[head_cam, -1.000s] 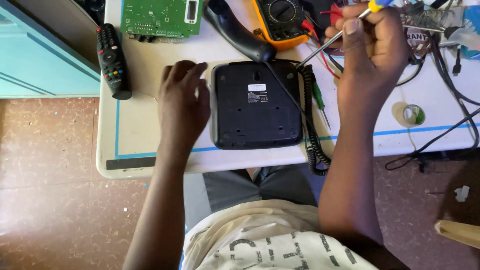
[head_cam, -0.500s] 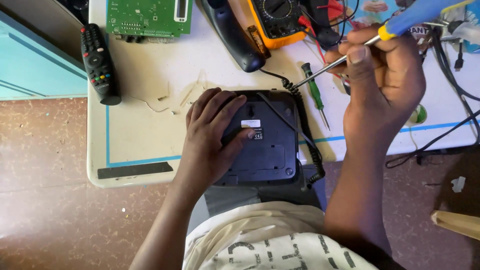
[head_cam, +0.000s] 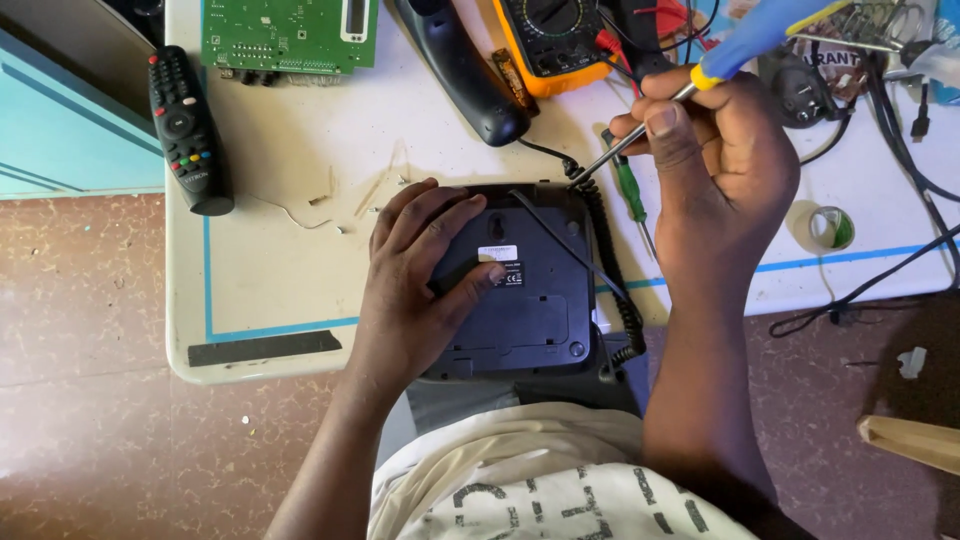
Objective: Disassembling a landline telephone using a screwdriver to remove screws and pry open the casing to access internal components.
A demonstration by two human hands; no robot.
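At the table (head_cam: pixel 270 300) edge, my left hand (head_cam: pixel 420 280) lies flat on the phone base (head_cam: pixel 525 300), fingers spread. Right hand (head_cam: pixel 715 170) grips the screwdriver (head_cam: pixel 700 85), tip at the top-right corner. Best to hold it upright and seat it fully before turning.
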